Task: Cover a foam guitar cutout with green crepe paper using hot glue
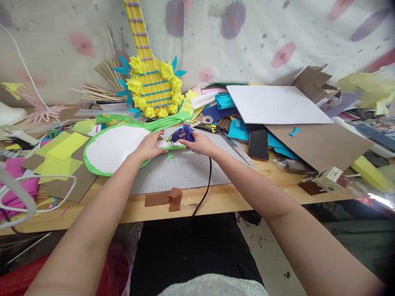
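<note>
A white guitar-shaped board [114,148] with green crepe paper around its edge lies flat, its rounded body to the left and its narrow neck to the right. My left hand [148,146] spans the start of the neck, fingers at the far edge and thumb at the near edge, holding it. My right hand [200,143] is closed around a blue glue gun [182,134], its nozzle pointing left just over the neck. A black cord [207,185] runs from near that hand down over the table edge. Beneath the neck is a grey cutting mat [185,174].
Behind stands a yellow paper guitar [156,88] with yellow flowers. Right of the mat are a metal ruler [236,149], a yellow-black cutter [207,127], a phone [258,142] and a white board [274,105]. Brown paper [163,199] lies at the front; coloured sheets [63,154] lie left.
</note>
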`<state>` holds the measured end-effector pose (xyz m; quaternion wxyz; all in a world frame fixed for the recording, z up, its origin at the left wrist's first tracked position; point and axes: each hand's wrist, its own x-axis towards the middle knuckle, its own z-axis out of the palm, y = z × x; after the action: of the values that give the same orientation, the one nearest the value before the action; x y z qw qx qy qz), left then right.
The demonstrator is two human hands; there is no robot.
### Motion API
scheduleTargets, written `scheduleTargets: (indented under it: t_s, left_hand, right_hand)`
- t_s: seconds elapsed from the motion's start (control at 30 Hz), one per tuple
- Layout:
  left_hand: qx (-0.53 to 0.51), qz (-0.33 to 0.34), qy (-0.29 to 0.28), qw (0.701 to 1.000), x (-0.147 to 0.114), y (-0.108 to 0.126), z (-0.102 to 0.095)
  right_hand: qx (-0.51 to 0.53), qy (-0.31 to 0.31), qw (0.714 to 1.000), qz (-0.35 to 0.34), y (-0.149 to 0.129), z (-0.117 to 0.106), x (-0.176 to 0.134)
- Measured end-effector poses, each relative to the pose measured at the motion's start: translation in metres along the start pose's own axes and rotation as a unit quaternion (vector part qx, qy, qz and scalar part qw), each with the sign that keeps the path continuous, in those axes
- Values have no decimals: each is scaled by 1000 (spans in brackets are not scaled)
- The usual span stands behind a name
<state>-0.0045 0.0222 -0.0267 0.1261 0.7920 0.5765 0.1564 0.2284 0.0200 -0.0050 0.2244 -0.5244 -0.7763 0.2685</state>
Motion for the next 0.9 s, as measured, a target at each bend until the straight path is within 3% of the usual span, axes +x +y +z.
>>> scheduleTargets:
  t_s: [0.23, 0.43, 0.9]
  left_hand:
    - [14, -1, -1, 1000, 0, 3, -1]
    - [27, 5, -1, 1000, -1, 5, -2]
    - [51, 6, -5, 999, -1, 5, -1]
  right_hand:
    - [-62, 31, 998, -5, 5, 5, 5]
    - [-58, 3, 998, 35, -6, 8, 9]
    - [-74, -11, 996, 57, -6, -2, 7]
